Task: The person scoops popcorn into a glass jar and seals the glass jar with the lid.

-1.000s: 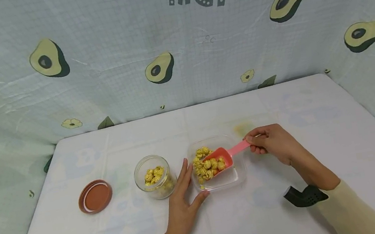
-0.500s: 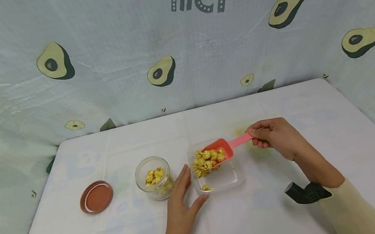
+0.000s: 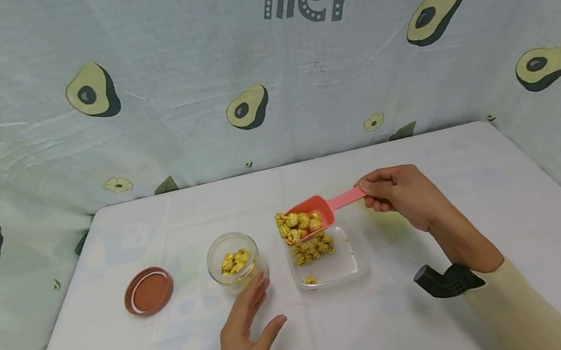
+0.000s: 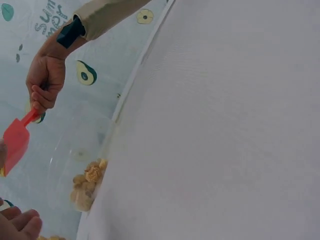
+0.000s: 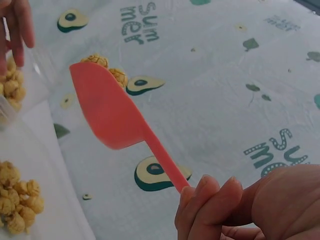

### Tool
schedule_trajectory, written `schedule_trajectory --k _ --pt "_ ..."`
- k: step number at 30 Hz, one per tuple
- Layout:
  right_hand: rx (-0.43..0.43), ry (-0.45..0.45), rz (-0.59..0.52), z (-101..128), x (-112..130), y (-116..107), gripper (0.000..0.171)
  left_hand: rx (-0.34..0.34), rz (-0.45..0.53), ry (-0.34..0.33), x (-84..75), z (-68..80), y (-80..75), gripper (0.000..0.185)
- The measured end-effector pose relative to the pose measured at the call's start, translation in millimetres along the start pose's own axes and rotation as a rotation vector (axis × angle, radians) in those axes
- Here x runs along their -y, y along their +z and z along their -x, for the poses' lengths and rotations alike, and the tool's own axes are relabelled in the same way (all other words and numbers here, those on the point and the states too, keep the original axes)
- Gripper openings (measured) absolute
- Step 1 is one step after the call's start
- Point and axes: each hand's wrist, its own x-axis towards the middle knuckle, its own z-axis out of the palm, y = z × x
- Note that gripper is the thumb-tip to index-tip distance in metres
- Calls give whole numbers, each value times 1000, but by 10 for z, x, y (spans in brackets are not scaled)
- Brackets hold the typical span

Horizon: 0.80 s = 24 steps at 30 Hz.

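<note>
Your bench (image 3: 444,320) wore a white cloth; on it, left to right, sat a brown lid (image 3: 148,291), a glass jar (image 3: 236,262) and a clear tub (image 3: 332,264).

One glass jar (image 3: 235,260), one brown lid (image 3: 148,291), one clear plastic tub (image 3: 331,264), one pink scoop (image 3: 319,212) and two hands show on one table (image 3: 481,205)

The right hand (image 4: 46,80) grips a red scoop (image 4: 15,142) above yellow snacks (image 4: 87,184).
</note>
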Motion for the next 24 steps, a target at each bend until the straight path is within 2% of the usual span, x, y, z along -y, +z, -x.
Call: schedule_trajectory --k 4,7,9,11,14,17,21,24 --pt "11 -12 -10 -30 57 81 34 -97 45 144 60 98 -146 66" --pt "17 -18 -23 -56 94 134 33 -181 67 246 109 109 -273 60" --pt "20 -18 -33 -72 123 166 33 -237 40 262 119 77 -360 58" --pt "20 -12 -33 -91 147 195 33 -278 0 233 121 8 -435 60" --pt "18 -11 -29 -124 185 253 31 -297 -67 135 138 -124 -503 71" --pt "18 -15 -26 -153 225 321 29 -270 -102 24 204 -245 -506 82" --pt "19 -16 -12 -187 263 415 26 -202 -139 -110 312 -315 -449 91" --pt "13 -16 9 -212 281 487 24 -184 -141 -157 368 -319 -417 93"
